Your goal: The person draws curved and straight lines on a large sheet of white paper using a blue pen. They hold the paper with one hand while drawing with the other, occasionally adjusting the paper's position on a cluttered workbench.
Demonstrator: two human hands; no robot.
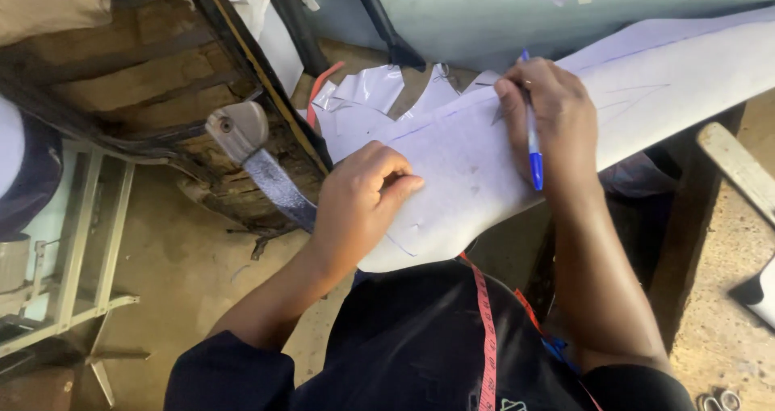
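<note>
A large sheet of white material (646,64) lies across the middle and runs up to the right, with thin drawn lines on it. My left hand (359,201) grips the sheet's near left edge, thumb on top and fingers curled under. My right hand (549,116) rests on the sheet further right and holds a blue pen (533,140), its tip at the far end against the sheet and its cap end pointing toward me.
White offcuts (363,92) lie on the floor beyond the sheet. A worn wooden frame (161,96) with a metal bracket and grey strap (274,181) stands at left. A red measuring tape (487,330) hangs on my chest. A wooden bench edge (735,165) sits at right.
</note>
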